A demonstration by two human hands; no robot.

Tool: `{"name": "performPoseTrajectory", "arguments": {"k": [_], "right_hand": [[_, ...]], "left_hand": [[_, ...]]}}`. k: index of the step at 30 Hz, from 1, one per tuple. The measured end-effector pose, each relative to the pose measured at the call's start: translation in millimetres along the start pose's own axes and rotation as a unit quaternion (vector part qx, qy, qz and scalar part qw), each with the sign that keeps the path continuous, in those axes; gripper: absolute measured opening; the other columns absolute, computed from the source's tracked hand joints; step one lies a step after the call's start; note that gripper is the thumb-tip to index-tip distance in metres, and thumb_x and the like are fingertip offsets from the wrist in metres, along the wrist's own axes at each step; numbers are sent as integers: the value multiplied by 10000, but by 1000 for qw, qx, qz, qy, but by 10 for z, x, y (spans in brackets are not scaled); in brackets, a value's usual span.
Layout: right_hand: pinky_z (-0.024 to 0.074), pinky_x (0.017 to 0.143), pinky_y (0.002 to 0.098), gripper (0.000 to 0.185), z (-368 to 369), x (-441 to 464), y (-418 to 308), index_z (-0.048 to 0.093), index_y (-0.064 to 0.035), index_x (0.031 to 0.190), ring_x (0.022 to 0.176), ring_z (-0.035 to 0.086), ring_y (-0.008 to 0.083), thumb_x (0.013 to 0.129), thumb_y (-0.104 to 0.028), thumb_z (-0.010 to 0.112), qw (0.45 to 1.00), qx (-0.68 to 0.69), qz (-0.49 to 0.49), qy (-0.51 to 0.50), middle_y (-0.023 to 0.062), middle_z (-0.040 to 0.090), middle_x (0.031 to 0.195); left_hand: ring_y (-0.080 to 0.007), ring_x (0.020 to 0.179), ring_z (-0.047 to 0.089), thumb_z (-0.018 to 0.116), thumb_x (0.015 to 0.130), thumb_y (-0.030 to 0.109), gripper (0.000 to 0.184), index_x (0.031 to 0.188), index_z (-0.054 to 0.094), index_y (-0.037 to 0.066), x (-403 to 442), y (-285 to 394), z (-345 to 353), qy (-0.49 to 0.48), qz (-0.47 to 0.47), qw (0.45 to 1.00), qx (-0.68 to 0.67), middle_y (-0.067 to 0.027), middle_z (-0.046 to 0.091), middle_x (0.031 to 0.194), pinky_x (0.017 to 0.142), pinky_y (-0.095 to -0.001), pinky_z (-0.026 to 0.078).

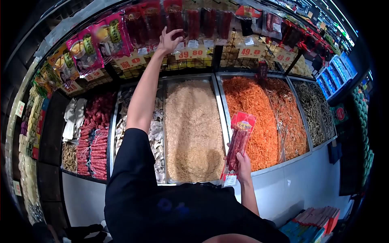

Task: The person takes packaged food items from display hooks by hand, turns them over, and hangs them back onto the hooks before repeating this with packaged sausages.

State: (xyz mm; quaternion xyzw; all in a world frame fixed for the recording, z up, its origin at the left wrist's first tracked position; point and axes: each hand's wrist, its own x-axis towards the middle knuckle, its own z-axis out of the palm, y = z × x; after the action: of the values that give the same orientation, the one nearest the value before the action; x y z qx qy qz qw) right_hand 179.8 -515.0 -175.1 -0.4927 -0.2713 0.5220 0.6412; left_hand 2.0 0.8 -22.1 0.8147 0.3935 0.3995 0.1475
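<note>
My left hand [167, 43] is raised with its fingers apart, close to the hanging red packs of dried sausages [175, 21]. I cannot see anything held in it. Lower down, my right hand [244, 166] grips a clear and red pack of dried sausages [240, 141] by its lower right side. That pack tilts a little, and a white label [230, 180] shows at its bottom end. Behind it lies a bin of orange dried shrimp [251, 101].
A metal-edged bin of small pale dried shrimp [192, 121] is in front of me. Loose red sausages [97, 137] lie at left. Price signs [190, 54] hang below the rack. Pink packages [115, 34] hang at upper left, and a stack of packets [316, 220] stands at lower right.
</note>
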Motion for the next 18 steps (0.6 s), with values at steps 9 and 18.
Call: {"name": "performPoseTrajectory", "arguments": {"k": [9, 18], "right_hand": [[541, 826, 361, 499, 22, 20, -116, 368, 43, 1362, 983, 636, 241, 959, -230, 480, 995, 80, 9, -66, 200, 482, 1348], [529, 846, 363, 496, -133, 169, -88, 392, 46, 1343, 992, 631, 242, 953, -247, 482, 997, 50, 41, -40, 216, 498, 1330]], "left_hand": [[-324, 1084, 594, 685, 797, 275, 431, 1216, 629, 191, 164, 291, 31, 13, -115, 992, -50, -221, 629, 1119, 946, -391, 456], [-70, 723, 524, 686, 866, 240, 312, 1141, 640, 99, -297, 758, -530, 52, 3, 980, -192, -8, 608, 819, 634, -260, 439]]}}
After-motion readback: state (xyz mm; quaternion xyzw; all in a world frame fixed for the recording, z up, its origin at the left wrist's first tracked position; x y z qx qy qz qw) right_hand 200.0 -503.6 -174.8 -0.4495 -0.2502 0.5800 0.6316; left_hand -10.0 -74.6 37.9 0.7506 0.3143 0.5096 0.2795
